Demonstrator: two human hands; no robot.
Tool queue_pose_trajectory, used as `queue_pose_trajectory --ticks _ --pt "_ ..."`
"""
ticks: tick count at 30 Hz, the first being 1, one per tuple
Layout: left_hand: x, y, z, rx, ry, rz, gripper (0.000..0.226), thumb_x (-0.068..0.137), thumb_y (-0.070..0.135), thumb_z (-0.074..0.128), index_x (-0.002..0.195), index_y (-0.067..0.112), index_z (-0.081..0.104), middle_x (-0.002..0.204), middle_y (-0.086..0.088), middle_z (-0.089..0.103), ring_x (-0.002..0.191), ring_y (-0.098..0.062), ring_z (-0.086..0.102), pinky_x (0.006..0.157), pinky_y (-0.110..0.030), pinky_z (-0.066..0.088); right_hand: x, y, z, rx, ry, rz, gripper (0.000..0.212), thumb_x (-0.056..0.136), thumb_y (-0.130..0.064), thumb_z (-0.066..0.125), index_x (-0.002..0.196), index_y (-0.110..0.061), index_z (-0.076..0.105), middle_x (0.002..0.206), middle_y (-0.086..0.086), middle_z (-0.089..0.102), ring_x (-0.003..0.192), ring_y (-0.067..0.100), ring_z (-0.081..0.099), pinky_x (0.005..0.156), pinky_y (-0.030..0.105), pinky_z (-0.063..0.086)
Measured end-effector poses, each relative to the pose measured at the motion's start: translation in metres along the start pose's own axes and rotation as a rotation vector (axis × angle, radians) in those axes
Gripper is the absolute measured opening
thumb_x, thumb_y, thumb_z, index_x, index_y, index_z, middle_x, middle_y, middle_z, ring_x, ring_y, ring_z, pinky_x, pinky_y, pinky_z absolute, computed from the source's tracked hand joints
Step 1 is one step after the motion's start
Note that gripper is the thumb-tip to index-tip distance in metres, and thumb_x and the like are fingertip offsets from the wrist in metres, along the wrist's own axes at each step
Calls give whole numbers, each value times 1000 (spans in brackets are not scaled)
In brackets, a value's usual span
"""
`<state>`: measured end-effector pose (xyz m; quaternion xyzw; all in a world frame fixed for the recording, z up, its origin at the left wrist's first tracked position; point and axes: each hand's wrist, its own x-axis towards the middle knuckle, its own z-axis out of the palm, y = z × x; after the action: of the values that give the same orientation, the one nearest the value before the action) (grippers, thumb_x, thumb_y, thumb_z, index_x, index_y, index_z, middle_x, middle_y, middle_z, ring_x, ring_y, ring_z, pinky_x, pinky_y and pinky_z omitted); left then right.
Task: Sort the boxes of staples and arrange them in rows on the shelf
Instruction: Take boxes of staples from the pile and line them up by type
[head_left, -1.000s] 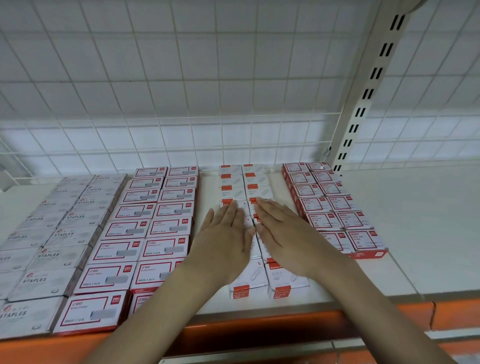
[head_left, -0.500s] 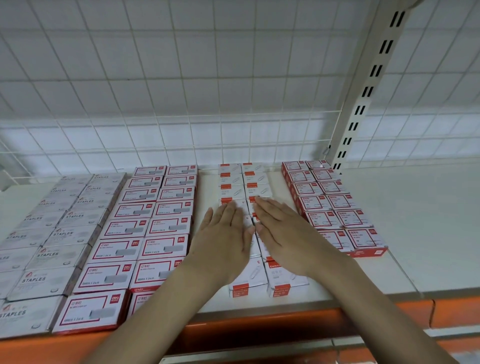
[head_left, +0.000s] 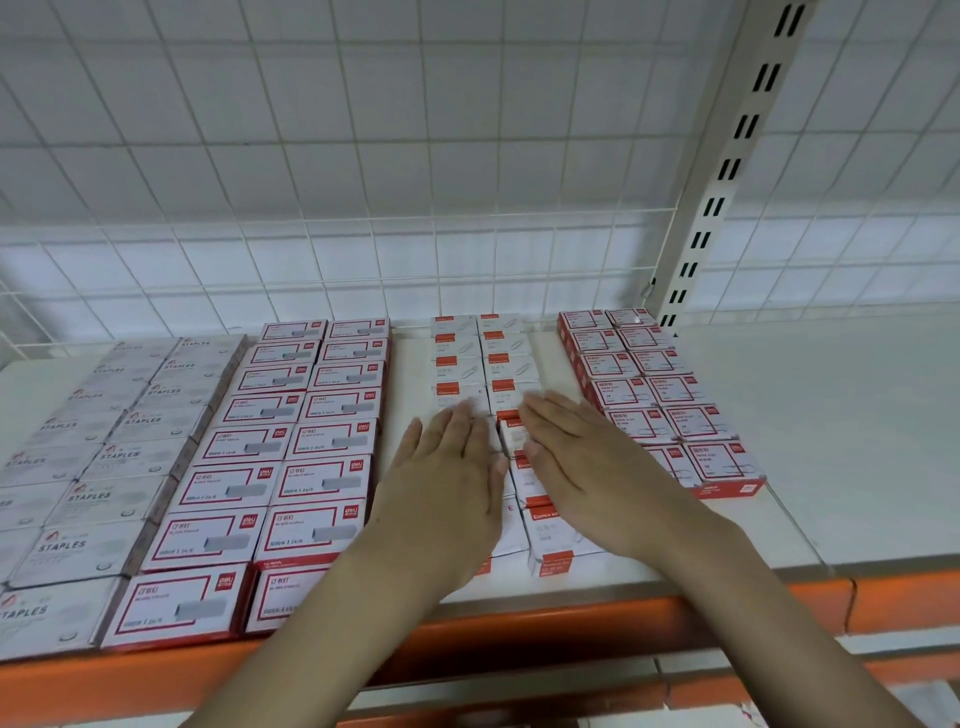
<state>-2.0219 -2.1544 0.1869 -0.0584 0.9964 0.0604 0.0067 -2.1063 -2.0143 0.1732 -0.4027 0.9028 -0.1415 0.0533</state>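
Note:
Small boxes lie in double rows on the white shelf. Grey STAPLES boxes fill the left, red-framed white boxes come beside them, small white boxes with red ends run down the middle, and red boxes stand on the right. My left hand and my right hand lie flat, fingers straight, side by side on top of the middle rows. They hide several of those boxes.
A white wire grid backs the shelf, with a slotted upright post at the right. The shelf's front edge is orange. The bare shelf surface stretches right of the red boxes.
Both hands stay flat on the middle rows, almost in the same place; the view has shifted only slightly.

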Motion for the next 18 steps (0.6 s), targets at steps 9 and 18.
queue_pose_trajectory --ticks 9,18 --pt "-12 2 4 39 -26 4 54 99 39 6 150 21 0 157 1 -6 144 -13 -8 115 -32 -9 -11 -3 11 -46 9 -13 80 77 -53 -13 148 -21 5 156 -10 -1 141 0 -9 115 22 -7" --pt "-9 -6 3 1 -52 47 53 99 40 7 149 22 2 157 2 -6 143 -11 -9 116 -31 -10 -8 -7 11 -78 0 0 82 75 -53 -15 149 -21 1 157 -9 -5 141 1 -11 114 21 -9"
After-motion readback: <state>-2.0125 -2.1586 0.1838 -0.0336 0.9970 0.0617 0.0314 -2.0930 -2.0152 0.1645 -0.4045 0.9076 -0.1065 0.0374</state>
